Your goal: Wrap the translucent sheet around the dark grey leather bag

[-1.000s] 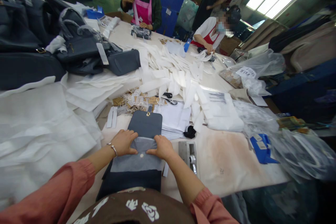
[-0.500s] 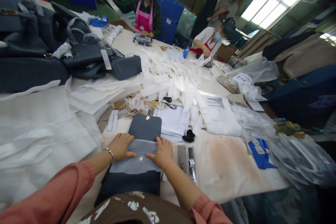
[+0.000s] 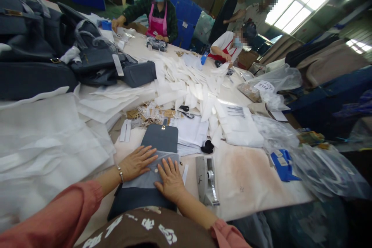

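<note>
the left hand [image 3: 138, 161] lies flat, fingers spread, on the pale grey sheet [image 3: 151, 174] that covers the dark blue bag [image 3: 151, 186], holding nothing. at its 3 o'clock, just beside it, the right hand [image 3: 171, 178] presses the same sheet, also flat and wide. the bag's flap [image 3: 161, 138] reaches out toward 12 o'clock of both hands. at 3 o'clock of the right hand a metal tape dispenser [image 3: 207, 180] sits on the counter [image 3: 255, 178]. white fabric sheets [image 3: 43, 143] pile at 9 o'clock, white strips [image 3: 188, 85] and scissors [image 3: 184, 111] at 12 o'clock. people work at the counter's far end.
</note>
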`<state>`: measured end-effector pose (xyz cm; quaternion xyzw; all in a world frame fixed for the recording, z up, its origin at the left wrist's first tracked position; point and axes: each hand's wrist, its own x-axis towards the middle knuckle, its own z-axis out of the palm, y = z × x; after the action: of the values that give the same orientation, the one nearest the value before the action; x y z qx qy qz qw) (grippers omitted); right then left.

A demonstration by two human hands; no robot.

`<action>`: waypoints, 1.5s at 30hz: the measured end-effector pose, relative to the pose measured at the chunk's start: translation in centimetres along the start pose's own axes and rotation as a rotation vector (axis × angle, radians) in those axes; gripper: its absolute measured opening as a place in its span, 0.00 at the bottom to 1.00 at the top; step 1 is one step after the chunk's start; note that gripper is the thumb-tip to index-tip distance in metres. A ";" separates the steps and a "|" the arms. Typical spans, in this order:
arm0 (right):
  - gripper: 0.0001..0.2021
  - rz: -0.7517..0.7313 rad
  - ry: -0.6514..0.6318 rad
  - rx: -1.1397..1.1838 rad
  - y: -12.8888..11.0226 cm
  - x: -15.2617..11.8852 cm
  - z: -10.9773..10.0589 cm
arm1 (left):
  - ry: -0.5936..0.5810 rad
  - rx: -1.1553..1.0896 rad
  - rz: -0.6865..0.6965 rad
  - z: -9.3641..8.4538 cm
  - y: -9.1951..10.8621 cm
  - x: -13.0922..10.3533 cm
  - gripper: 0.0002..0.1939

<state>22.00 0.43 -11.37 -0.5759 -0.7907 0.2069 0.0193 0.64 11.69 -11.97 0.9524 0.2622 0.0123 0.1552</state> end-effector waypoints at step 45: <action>0.07 -0.061 -0.044 -0.014 3.7 4.6 -7.8 | -0.039 -0.059 -0.086 -5.5 0.3 2.4 0.05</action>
<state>25.90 8.02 -6.47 -0.5470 -0.8094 0.2135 0.0043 2.32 14.25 -6.81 0.9352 0.2995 -0.0053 0.1888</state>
